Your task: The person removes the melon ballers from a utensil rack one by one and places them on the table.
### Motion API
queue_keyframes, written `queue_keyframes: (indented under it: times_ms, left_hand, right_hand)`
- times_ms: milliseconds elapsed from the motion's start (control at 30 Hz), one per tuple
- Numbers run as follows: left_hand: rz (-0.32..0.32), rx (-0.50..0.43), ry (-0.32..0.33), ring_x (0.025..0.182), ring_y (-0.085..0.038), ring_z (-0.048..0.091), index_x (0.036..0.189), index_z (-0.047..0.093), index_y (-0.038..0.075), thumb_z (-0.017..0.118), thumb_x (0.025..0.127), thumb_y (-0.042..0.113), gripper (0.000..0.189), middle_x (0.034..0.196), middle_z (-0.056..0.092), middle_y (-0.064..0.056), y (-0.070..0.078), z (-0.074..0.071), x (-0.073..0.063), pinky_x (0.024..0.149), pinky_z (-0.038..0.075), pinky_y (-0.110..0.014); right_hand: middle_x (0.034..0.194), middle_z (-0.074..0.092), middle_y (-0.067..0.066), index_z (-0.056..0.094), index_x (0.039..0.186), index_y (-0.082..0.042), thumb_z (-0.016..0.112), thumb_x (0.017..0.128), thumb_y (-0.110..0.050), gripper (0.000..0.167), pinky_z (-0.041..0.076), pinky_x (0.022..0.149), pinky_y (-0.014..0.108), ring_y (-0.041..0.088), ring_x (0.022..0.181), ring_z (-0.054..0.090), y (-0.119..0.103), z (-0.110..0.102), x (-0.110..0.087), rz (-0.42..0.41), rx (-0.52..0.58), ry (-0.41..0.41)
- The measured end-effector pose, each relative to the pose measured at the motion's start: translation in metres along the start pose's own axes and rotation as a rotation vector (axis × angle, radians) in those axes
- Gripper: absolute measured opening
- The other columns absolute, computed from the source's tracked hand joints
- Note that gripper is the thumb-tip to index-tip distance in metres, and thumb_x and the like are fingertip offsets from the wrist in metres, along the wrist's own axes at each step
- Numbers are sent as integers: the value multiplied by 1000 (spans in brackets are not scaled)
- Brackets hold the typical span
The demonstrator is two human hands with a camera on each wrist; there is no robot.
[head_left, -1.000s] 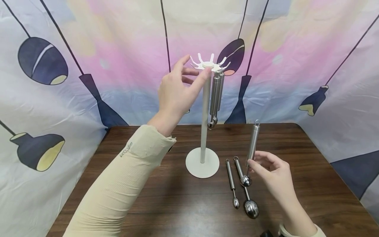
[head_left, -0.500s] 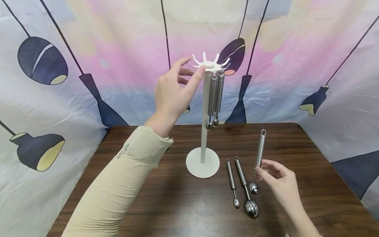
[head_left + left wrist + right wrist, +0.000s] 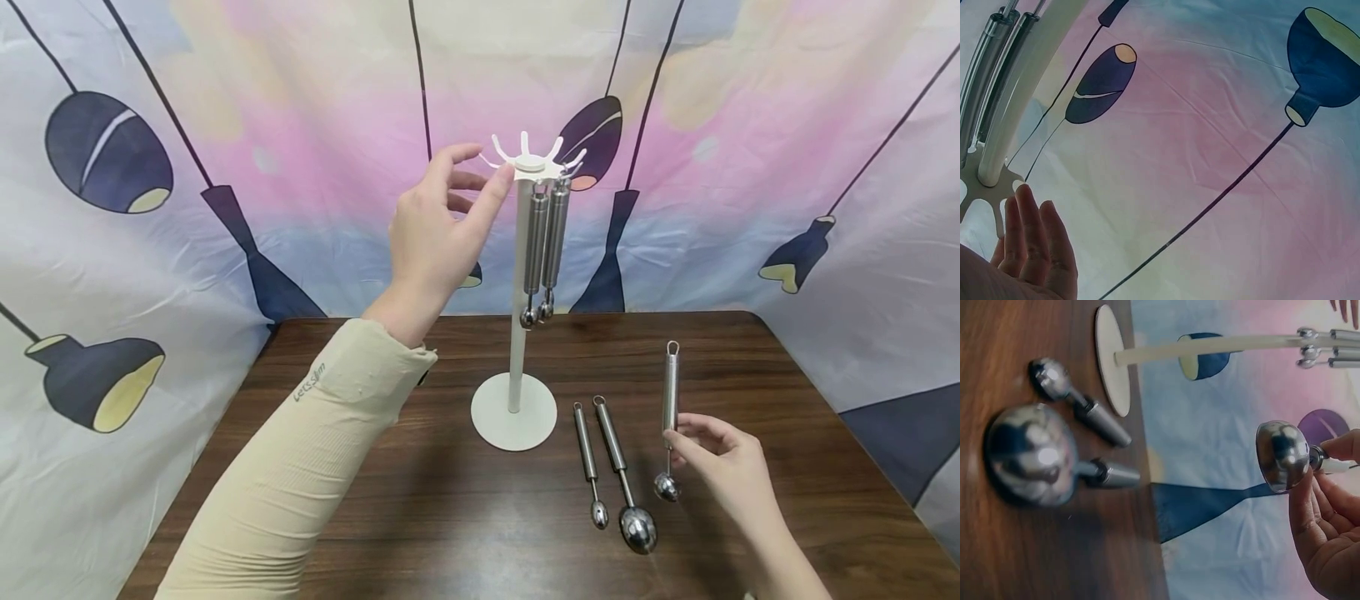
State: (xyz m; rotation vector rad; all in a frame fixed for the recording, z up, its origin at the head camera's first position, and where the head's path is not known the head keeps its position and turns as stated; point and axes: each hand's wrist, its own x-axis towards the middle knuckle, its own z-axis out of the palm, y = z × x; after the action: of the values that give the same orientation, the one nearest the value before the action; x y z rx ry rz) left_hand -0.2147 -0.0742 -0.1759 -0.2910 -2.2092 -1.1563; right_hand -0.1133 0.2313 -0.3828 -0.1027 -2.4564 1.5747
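Observation:
My right hand pinches a steel melon baller at the lower end of its handle, holding it upright with the bowl down above the table. In the right wrist view its round bowl shows beside my fingertips. My left hand is raised at the white rack's pronged top; the thumb touches the near rim and the index fingertip is by a left prong. Left wrist view shows these fingers mostly straight. Steel scoops hang from the rack's right side, three visible in the right wrist view.
A small scoop and a bigger scoop lie side by side on the dark wooden table, left of my right hand. The rack's round white base stands behind them. A patterned cloth hangs behind the table.
My right hand has carried the melon baller right and toward me, from over the bigger scoop. The rack top has turned, spreading the hanging scoops apart in view. My left hand has shifted slightly left.

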Motion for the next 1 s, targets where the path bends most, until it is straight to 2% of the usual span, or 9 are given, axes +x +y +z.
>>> queue_keyframes:
  times_ms: [200, 433, 567, 767, 1000]
  left_hand:
    - [-3, -11, 5, 86, -10, 71, 130, 62, 25, 58, 94, 52, 45, 108, 75, 4, -2, 0, 0, 81, 52, -31]
    - [11, -4, 9, 87, -11, 71, 133, 62, 26, 57, 96, 51, 45, 109, 75, 2, -4, 0, 0, 81, 53, -32]
    - [17, 1, 7, 87, -11, 71, 134, 62, 27, 56, 96, 51, 46, 109, 75, 2, -4, -1, 1, 80, 53, -33]
    - [11, 0, 1, 87, -11, 71, 135, 61, 29, 54, 97, 51, 45, 110, 75, 1, -5, -1, 2, 80, 53, -34]
    - [7, 4, -10, 87, -10, 71, 135, 61, 30, 54, 97, 52, 45, 110, 75, 2, -5, -2, 2, 80, 53, -33]
  right_hand:
    - [75, 66, -20, 63, 117, 10, 70, 91, -12, 35, 53, 66, 18, 8, 59, 67, 14, -2, 7, 39, -48, -53]
    - [79, 71, -9, 63, 118, 11, 70, 91, -15, 38, 50, 68, 19, 9, 60, 66, 29, -2, 13, 94, -123, -118]
    - [78, 71, -8, 62, 118, 14, 68, 91, -12, 38, 53, 68, 21, 10, 60, 66, 38, -1, 16, 117, -101, -148]
    - [80, 70, 1, 58, 116, 20, 65, 90, -3, 35, 57, 61, 26, 9, 60, 65, 52, 3, 19, 115, -8, -190]
    - [80, 71, 5, 57, 115, 22, 63, 91, -3, 35, 56, 60, 26, 10, 59, 63, 66, 8, 22, 159, -3, -233]
